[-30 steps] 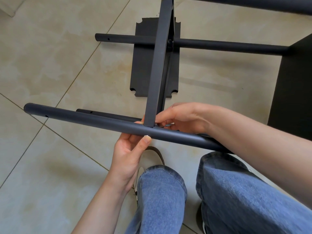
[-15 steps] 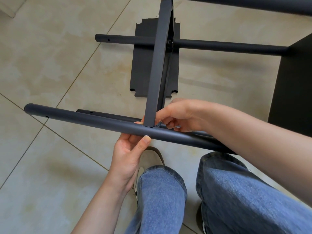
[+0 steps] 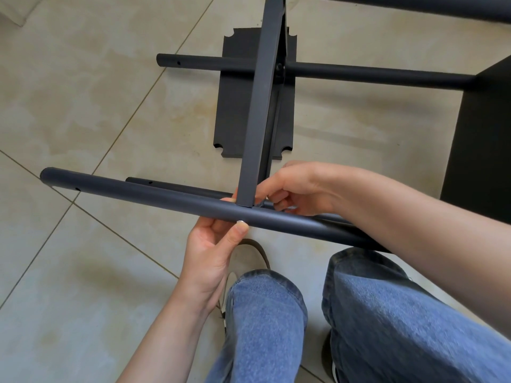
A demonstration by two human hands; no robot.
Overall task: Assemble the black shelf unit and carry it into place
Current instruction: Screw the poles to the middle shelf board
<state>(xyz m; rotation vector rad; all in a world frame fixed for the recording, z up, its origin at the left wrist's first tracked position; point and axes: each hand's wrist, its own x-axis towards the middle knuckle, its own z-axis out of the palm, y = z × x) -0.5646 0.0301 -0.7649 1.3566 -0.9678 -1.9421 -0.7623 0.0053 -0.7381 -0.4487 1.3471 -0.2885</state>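
Observation:
The black shelf unit lies on its side over the tiled floor. Its near round pole (image 3: 143, 193) runs left to right in front of me. A black shelf panel (image 3: 261, 106), seen edge-on, meets that pole at its lower end. My left hand (image 3: 213, 250) grips the pole from below, thumb on its front, right under that joint. My right hand (image 3: 297, 189) reaches over the pole and pinches a small metal piece at the joint; what it is I cannot tell. A second pole (image 3: 171, 186) lies just behind, and a third pole (image 3: 359, 74) crosses farther back.
A loose flat black panel with notched corners (image 3: 235, 106) lies on the floor under the frame. A fixed black shelf (image 3: 486, 139) stands at the right edge. Another pole (image 3: 414, 5) crosses the top. My knees in blue jeans (image 3: 265, 313) fill the lower frame, a shoe between.
My right hand has shifted slightly at the joint, its fingers working around the small piece. The left hand and the pole have stayed in place.

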